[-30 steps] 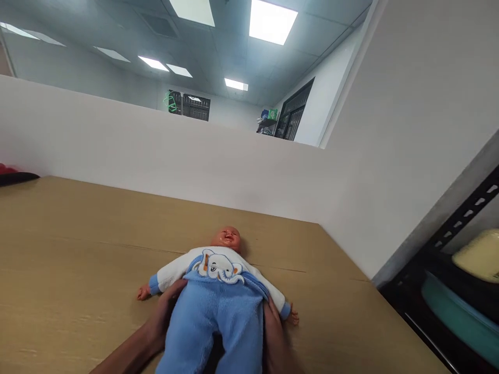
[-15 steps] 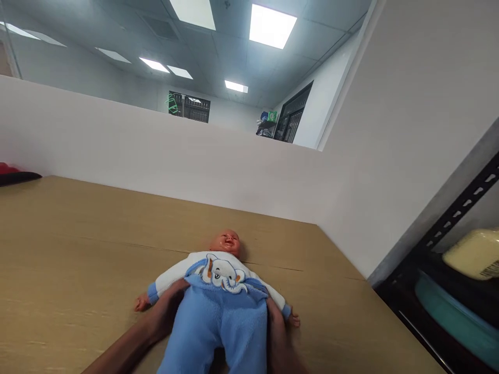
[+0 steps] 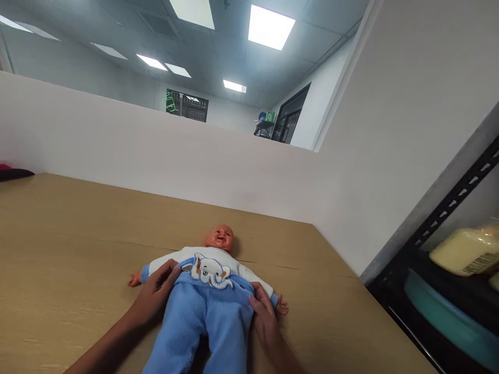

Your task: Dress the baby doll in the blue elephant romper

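- Both hands are on the doll's (image 3: 212, 280) blue pants (image 3: 202, 322) at the waist: left hand (image 3: 154, 293) has its fingers curled onto the waistband on its side, right hand (image 3: 263, 317) pinches the fabric edge on the other side.
- Forearms come in from the bottom edge, angled inward, palms down against the doll's hips.
- Doll lies on its back on the table (image 3: 78, 244), head pointing at the white wall (image 3: 156, 150), arms out to the sides.
- Versus half a second ago: more of both hands shows, the right one especially, and the doll sits a touch further left and higher in view.
- Black shelf (image 3: 448, 249) stands off to the right.
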A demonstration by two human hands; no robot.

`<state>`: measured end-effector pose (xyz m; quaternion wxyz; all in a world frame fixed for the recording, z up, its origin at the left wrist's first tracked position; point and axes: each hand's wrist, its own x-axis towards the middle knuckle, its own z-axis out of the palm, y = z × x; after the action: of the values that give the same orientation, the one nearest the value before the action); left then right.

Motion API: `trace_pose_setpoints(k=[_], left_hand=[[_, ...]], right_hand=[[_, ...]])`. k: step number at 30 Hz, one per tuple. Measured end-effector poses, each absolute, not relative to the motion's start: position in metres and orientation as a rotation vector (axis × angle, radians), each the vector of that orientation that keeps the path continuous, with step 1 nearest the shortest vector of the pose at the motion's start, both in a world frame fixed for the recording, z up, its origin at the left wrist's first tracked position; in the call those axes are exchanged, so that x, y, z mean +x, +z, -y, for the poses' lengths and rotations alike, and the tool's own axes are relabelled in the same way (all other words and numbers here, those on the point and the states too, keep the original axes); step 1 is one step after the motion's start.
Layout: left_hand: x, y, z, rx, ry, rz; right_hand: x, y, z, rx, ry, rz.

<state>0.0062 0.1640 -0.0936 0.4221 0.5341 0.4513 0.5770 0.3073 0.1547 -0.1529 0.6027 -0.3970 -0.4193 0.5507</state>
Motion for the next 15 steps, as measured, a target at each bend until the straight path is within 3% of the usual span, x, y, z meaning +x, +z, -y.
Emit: trace_pose_setpoints(k=[10,15], left_hand=[[0.007,-0.108,-0.169,1.399,1.405,-1.160],[-0.004,-0.123,-0.171,1.466,1.127,-1.104]], right_hand=[[0.303,-0.133,-0.144,-1.097,1.070,1.447],[0.296,-0.107,-0.147,-1.133,0.987,1.676]])
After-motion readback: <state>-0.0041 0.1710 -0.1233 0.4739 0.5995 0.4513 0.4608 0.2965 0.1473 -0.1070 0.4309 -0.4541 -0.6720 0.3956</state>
